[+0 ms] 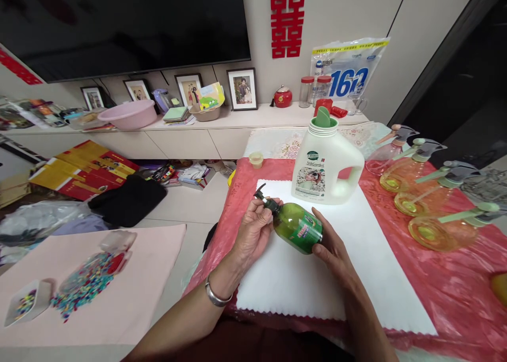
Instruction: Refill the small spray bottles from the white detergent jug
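A green pump bottle [293, 226] lies tilted in the air between my two hands, its black pump top pointing up and left. The fingers of my left hand [253, 227] are closed round the black collar at its neck. My right hand [331, 250] grips the bottle's base end, thumb at the lower edge and fingers partly hidden behind. Just beyond stands a large white detergent jug [327, 161], uncapped, with a green spout showing in its mouth. Under the hands a white scalloped mat [293, 293] covers part of the red table cover.
Several spray bottles [431, 185] of yellow and pink liquid line the right side. A small cup [256, 160] sits near the table's far left. Colourful beads [85, 288] lie on a pink side table. Framed photos and a pink basin [129, 114] occupy the shelf.
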Available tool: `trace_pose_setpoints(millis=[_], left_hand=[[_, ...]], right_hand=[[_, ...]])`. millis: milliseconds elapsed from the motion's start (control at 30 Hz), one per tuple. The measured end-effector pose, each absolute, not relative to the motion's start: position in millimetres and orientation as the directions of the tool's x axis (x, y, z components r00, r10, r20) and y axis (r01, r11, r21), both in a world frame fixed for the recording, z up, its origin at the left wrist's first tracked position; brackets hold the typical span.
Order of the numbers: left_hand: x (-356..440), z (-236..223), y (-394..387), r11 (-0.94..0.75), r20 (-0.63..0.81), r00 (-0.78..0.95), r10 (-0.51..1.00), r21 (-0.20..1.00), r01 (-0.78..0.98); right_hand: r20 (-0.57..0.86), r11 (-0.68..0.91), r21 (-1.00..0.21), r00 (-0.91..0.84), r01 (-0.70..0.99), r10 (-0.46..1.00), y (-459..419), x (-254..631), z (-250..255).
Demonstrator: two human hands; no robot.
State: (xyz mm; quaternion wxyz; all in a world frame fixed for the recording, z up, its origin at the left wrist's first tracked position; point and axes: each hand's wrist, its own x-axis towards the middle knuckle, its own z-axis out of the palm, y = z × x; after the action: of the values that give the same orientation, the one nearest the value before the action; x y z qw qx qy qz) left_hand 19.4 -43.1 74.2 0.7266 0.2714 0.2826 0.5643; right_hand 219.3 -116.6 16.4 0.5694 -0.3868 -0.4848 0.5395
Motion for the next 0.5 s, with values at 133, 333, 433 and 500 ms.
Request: trace_pose_setpoints(millis=[133,333,433,500], left_hand=[[19,76,-43,0.221,-0.080,0.235,0.969,0.712,-0.667],[20,71,-43,0.259,-0.131,0.237,0.963,0.702,-0.663],[20,68,-42,0.254,-0.161,0.199,0.967,0.698,-0.670],[19,67,-42,0.255,-0.175,0.186,0.967,0.699,-0.668]], right_hand=[[0.073,0.050,-0.949,-0.062,-0.312,0.995,-116,223,6],[-0.039,-0.093,-0.909,-0.141,-0.406,0.989,-116,222,0],[-0.027,-0.071,-0.943,-0.138,-0.324,0.990,-116,219,7],[0.008,-0.026,-0.962,-0.124,-0.273,0.992,-116,216,14]])
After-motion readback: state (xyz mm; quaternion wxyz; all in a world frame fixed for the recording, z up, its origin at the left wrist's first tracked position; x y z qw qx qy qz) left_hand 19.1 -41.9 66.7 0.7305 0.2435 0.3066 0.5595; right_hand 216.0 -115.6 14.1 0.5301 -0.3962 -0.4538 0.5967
